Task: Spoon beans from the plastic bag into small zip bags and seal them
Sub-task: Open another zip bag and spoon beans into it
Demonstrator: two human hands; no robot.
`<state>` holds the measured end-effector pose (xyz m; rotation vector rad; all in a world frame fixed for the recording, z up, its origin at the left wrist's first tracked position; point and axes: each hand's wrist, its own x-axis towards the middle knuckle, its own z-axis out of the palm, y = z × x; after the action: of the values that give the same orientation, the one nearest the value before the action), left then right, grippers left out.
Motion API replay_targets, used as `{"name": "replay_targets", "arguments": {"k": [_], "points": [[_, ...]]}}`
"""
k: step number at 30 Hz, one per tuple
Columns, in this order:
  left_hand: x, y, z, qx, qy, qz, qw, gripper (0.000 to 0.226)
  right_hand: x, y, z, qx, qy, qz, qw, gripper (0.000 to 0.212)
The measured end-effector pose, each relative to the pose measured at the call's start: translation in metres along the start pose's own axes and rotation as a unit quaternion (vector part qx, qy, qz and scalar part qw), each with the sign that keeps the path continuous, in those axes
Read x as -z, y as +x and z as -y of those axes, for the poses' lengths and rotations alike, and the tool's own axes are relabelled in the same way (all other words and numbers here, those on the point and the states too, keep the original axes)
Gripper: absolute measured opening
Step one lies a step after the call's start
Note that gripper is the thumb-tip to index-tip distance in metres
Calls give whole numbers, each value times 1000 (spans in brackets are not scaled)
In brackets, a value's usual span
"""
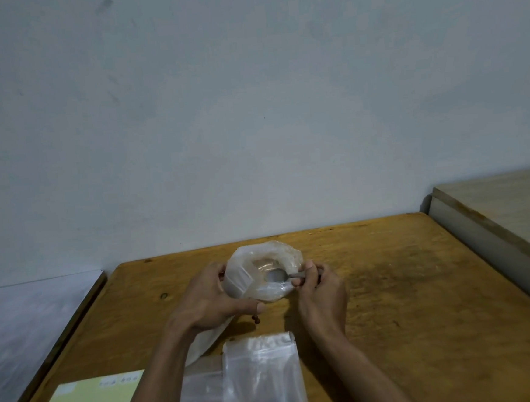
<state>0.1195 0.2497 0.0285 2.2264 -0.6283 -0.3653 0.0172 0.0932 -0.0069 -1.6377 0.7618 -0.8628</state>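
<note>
Grey wall behind, worn wooden table below. Plastic bag held open mid-table by left hand, fingers curled on rim. Zip bags laid nearer, some dark contents seen. Spoon pinched by right hand, handle lying rightward, bowl inside bag mouth. Stray beans on table.

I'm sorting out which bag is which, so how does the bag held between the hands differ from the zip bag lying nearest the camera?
The plastic bag sits crumpled and rolled open further back on the table, while the zip bag lies flat at the near edge. The plastic bag is gripped by the left hand, with the right hand holding a spoon inside it; no hand touches the zip bag. The plastic bag looks cloudy, the zip bag clearer, with dark contents. Both are see-through plastic.
</note>
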Motion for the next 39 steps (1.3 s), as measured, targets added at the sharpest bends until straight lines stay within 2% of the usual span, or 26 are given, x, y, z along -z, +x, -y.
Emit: {"name": "replay_targets", "arguments": {"k": [3, 5, 16, 22, 27, 29, 33, 39], "points": [[6, -2, -3, -28, -10, 4, 1000, 120, -8, 4, -7, -91, 35, -30, 995, 21], [8, -3, -1, -32, -12, 16, 999, 123, -10, 6, -12, -122, 62, -33, 990, 20], [10, -4, -2, -50, -41, 51, 997, 128, -9, 7, -8, -223, 139, -11, 965, 20], [12, -4, -2, -58, -49, 65, 995, 117, -10, 9, -4, -249, 149, 23, 957, 17], [13, -6, 6, -31, -49, 56, 997, 124, -9, 13, -5, -286, 198, 16, 937, 15], [13, -8, 8, -26, -50, 48, 997, 118, -5, 16, -5, -284, 208, 13, 936, 13], [8, -12, 10, -22, -63, 32, 997, 90, 0, 22, -4, -275, 216, 9, 937, 14], [4, -10, 16, -5, -42, 17, 999, 93, 6, 36, 2, -237, 211, 3, 948, 15]]}}
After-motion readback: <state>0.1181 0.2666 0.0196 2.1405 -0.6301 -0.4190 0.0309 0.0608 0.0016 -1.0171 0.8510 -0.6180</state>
